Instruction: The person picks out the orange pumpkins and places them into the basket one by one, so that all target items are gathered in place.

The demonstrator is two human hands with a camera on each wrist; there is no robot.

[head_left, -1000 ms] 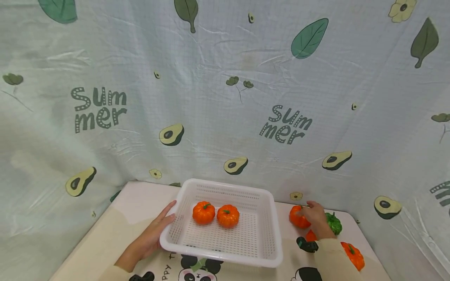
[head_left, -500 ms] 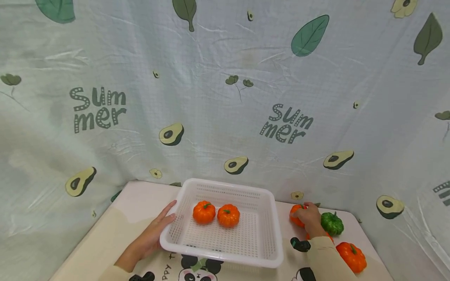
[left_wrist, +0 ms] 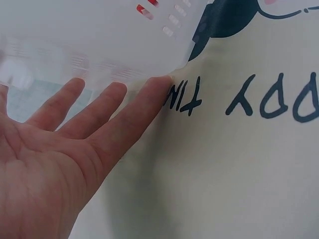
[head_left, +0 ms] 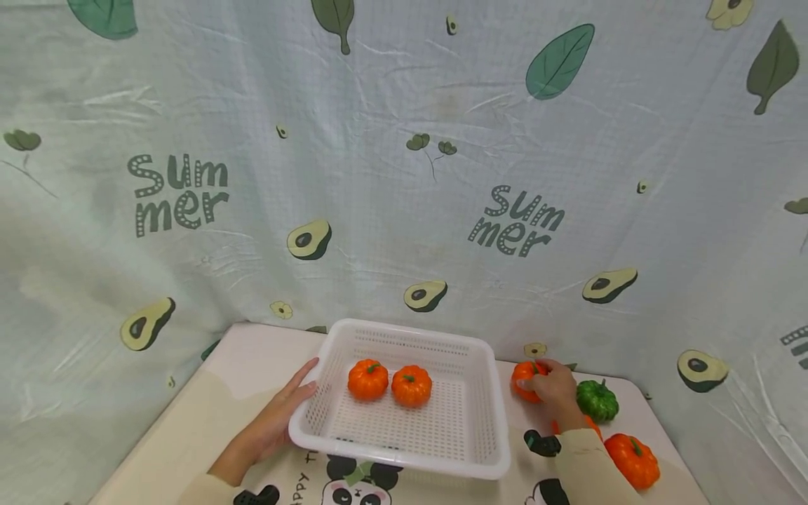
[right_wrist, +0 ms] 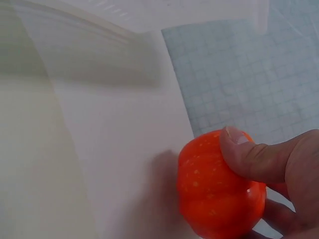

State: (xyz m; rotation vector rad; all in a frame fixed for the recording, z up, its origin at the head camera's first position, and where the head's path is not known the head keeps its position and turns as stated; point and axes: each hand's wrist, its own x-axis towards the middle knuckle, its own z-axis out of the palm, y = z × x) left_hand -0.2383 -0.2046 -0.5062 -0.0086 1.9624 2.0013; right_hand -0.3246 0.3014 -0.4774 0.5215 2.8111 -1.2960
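My left hand (head_left: 278,419) rests its straight fingertips against the left side of a white plastic basket (head_left: 391,459); in the left wrist view the fingers (left_wrist: 114,124) spread along its wall. Inside the basket sit two small orange pumpkins, a left one (head_left: 368,380) and a right one (head_left: 412,386). Beyond the basket's right side, my right hand (head_left: 555,389) grips another orange pumpkin (head_left: 524,382). The right wrist view has the thumb over the top of this pumpkin (right_wrist: 214,189) and the other fingers partly hidden behind it.
Right of the right hand stand a green pumpkin (head_left: 597,401) and an orange pumpkin (head_left: 633,461). Another orange one (head_left: 593,426) is mostly hidden behind the wrist. A printed curtain (head_left: 391,210) hangs along the table's back edge. A panda-printed cover (head_left: 297,484) lies under the basket.
My right hand has closed its fingers round the orange pumpkin and shifted it slightly left, towards the basket. The left hand stays against the basket.
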